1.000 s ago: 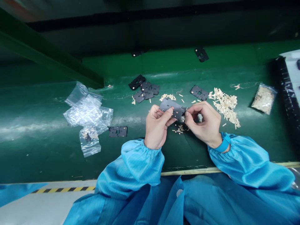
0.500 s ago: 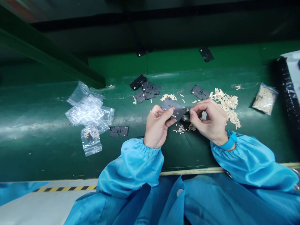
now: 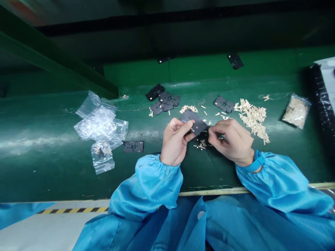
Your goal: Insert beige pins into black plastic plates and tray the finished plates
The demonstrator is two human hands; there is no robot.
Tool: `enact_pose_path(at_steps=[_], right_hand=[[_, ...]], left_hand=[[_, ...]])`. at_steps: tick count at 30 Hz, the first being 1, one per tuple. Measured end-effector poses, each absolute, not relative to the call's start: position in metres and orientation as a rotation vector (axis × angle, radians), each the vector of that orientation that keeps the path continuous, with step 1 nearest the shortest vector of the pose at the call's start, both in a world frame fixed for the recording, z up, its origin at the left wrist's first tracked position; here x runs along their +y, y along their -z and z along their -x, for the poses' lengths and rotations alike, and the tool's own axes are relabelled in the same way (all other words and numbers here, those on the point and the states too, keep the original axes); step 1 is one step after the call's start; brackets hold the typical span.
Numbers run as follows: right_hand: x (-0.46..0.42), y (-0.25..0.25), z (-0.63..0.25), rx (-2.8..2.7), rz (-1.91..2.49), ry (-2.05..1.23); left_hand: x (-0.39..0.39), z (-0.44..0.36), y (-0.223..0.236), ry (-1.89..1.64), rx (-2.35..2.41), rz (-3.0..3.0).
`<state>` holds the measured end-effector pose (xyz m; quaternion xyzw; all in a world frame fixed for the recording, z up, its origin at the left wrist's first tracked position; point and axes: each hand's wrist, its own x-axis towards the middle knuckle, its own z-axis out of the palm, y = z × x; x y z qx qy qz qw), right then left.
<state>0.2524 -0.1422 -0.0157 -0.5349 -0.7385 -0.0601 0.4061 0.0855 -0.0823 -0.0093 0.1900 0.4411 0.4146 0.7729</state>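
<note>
My left hand [image 3: 176,141] is closed on a flat black plastic plate [image 3: 196,124] with small cutouts, its thumb on top. The plate is held tilted above the green bench. Just right of the plate's edge, my right hand [image 3: 231,141] is pinched, thumb against forefinger; what it holds, if anything, is too small to make out. Below the plate lie scattered small cream pieces [image 3: 202,143]. Beyond it is a little heap of cream strips [image 3: 188,109]. Another black plate [image 3: 223,104] rests behind my right hand.
Several black plates overlap [image 3: 166,101] at the back, and another plate [image 3: 133,146] lies left. Clear plastic bags [image 3: 101,122] are piled at the left. A large heap of cream strips [image 3: 253,118] and a filled bag [image 3: 296,111] lie right. A green post [image 3: 78,73] rises at the back left.
My right hand has moved slightly left and down, closer to the plate's edge, and its fingers have drawn in. My left hand keeps its hold on the plate.
</note>
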Motion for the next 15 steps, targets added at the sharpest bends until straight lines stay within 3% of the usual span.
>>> enact_pose_path(at_steps=[15], right_hand=[[-0.1457, 0.0177, -0.2437, -1.848, 1.385, 0.127]], left_hand=[[-0.0862, -0.0886, 0.0110, -0.945, 0.963, -0.405]])
